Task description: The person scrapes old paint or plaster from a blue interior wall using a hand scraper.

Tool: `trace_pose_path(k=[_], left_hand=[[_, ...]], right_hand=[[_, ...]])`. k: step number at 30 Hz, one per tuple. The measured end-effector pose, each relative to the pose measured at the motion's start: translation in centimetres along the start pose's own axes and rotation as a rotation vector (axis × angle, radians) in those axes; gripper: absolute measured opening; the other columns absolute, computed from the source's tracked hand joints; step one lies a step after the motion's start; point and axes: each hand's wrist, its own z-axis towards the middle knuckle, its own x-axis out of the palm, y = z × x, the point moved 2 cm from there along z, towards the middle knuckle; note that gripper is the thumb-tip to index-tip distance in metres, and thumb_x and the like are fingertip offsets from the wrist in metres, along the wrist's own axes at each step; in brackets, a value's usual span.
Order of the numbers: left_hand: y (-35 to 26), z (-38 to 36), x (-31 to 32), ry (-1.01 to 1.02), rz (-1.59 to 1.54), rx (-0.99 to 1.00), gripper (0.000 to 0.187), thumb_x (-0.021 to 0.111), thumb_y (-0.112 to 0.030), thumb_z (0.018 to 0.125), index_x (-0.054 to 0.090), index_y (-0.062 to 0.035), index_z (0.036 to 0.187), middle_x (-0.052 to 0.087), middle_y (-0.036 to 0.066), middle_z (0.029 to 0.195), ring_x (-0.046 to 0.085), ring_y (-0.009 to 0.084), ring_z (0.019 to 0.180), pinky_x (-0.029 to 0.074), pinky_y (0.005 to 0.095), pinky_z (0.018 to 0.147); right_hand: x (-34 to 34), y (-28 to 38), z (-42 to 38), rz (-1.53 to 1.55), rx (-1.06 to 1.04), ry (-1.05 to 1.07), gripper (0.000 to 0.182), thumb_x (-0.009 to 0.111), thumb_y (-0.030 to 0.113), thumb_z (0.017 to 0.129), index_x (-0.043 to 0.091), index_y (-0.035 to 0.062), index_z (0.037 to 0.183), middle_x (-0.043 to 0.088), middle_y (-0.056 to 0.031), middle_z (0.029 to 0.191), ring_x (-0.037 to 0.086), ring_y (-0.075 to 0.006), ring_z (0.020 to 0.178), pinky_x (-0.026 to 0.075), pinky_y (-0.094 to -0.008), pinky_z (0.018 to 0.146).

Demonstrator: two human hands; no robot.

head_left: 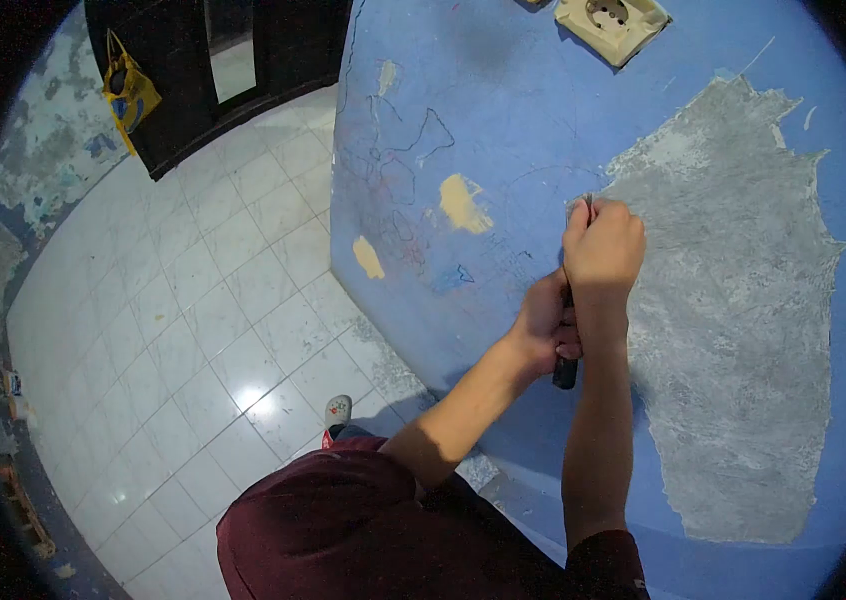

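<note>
Against a blue wall (513, 130), beside a large rough grey patch (733, 300), both hands are on one tool. My left hand (543, 320) is wrapped round the tool's black handle (565, 372), whose lower end sticks out below the fingers. Higher up, my right hand (605, 245) is closed around the tool's upper part, near the patch's left edge. A small bit of the tool's tip shows above the right fingers; its shape is mostly hidden.
A socket (608, 25) in a cream frame is at the top of the wall. Cream spots (465, 205) and scribbles mark the blue paint. White floor tiles (233, 300) lie left, with a shoe (339, 410). A yellow bag (130, 95) hangs by a dark door (293, 40).
</note>
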Motion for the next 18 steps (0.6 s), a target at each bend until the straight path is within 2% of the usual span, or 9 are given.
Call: trace_pose_path(k=[4,7,9,16,18], left_hand=[[0.2,0.4,-0.7,0.03,0.023,0.002,0.033,0.044,-0.039,0.092,0.052,-0.014,0.072,0.047,-0.004,0.053,0.036,0.0083,0.033,0.022,0.0216,0.028],[0.6,0.3,-0.1,-0.021,0.059,0.111,0.033,0.044,-0.038,0.091,0.05,-0.0158,0.068,0.043,-0.006,0.053,0.035,0.0064,0.035,0.022,0.0208,0.029],[0.6,-0.2,0.3,-0.006,0.099,0.062,0.034,0.044,-0.038,0.091,0.047,-0.0177,0.064,0.041,-0.007,0.052,0.035,0.0054,0.036,0.022,0.0206,0.029],[-0.7,-0.7,-0.1,-0.044,0.081,0.053,0.035,0.044,-0.038,0.091,0.046,-0.0175,0.063,0.039,-0.006,0.05,0.033,0.0054,0.034,0.023,0.0202,0.028],[-1.0,-0.5,-1.0,0.031,0.038,-0.002,0.036,0.045,-0.038,0.091,0.045,-0.017,0.061,0.038,-0.006,0.049,0.032,0.0061,0.033,0.023,0.0203,0.028]], right_hand=[[0.1,-0.1,-0.3,0.004,-0.018,-0.028,0.025,0.059,0.023,0.086,0.065,0.0002,0.077,0.064,-0.0229,0.074,0.063,-0.0415,0.072,0.051,-0.0474,0.065],[-0.5,-0.3,-0.7,0.044,-0.052,-0.068,0.024,0.058,0.022,0.086,0.066,0.0005,0.077,0.063,-0.0225,0.072,0.063,-0.0414,0.071,0.051,-0.0475,0.064],[-0.9,-0.3,-0.9,0.026,0.006,-0.002,0.024,0.059,0.022,0.086,0.066,0.0006,0.077,0.064,-0.0225,0.072,0.063,-0.0412,0.071,0.051,-0.0477,0.064],[0.2,0.5,-0.5,-0.012,-0.031,-0.052,0.023,0.059,0.021,0.085,0.065,0.0008,0.076,0.064,-0.0224,0.073,0.064,-0.0407,0.069,0.052,-0.0469,0.063],[0.2,1.1,-0.5,-0.039,0.003,-0.069,0.023,0.059,0.021,0.085,0.065,0.0011,0.074,0.064,-0.022,0.071,0.063,-0.0409,0.067,0.051,-0.0469,0.062]])
